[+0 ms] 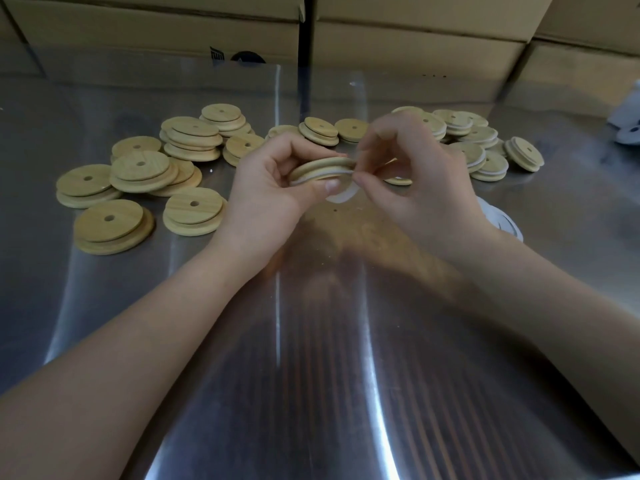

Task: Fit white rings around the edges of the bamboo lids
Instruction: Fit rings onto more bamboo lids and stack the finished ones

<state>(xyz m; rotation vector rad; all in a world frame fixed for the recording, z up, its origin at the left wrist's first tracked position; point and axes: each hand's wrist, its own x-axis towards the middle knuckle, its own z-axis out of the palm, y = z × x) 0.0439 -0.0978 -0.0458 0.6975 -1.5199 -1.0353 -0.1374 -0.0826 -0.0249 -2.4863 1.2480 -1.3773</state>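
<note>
Lid — left hand; ring — right hand

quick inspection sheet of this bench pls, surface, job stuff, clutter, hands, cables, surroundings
surface: shiny metal table, reflective, a few specks near the middle
job's things: held lid with white ring partly seated, a loop hanging below; bare lids piled left; ringed lids piled right; spare rings behind the right wrist
clutter: white object at the right edge, too blurred to identify
hands: left hand grips the held lid; right hand pinches the white ring
cables: nothing seen
surroundings: cardboard boxes stacked behind the table
</note>
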